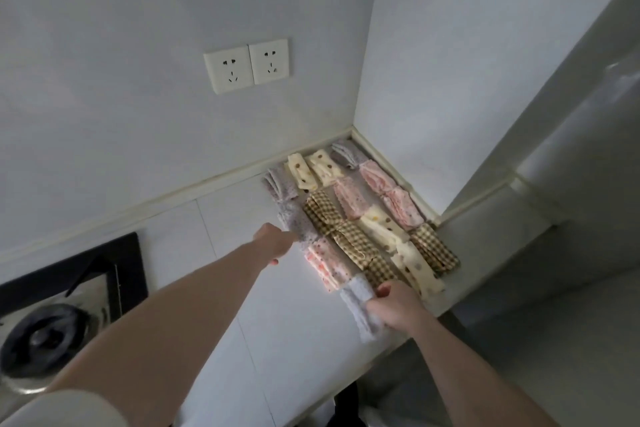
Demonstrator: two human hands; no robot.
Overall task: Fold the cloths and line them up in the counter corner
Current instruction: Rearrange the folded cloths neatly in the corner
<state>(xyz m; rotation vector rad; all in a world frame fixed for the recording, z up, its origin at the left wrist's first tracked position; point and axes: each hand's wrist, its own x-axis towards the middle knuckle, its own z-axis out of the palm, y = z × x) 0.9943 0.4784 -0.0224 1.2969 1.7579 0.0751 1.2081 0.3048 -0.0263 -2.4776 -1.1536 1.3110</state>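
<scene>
Several folded cloths lie in rows in the counter corner: grey dotted (280,185), cream spotted (301,173), pink (377,177) and brown checked (353,239) ones. At the near end of the left row lies a pale grey folded cloth (356,305). My right hand (394,307) grips its right side, fingers curled over it. My left hand (275,241) reaches to the left row and touches the grey dotted cloth (299,227) at its left edge; how its fingers lie is unclear.
The white counter (214,253) meets two white walls at the corner; a double wall socket (246,65) is above. A black gas hob with a burner (45,333) sits at the left. The counter's front edge runs near my right wrist.
</scene>
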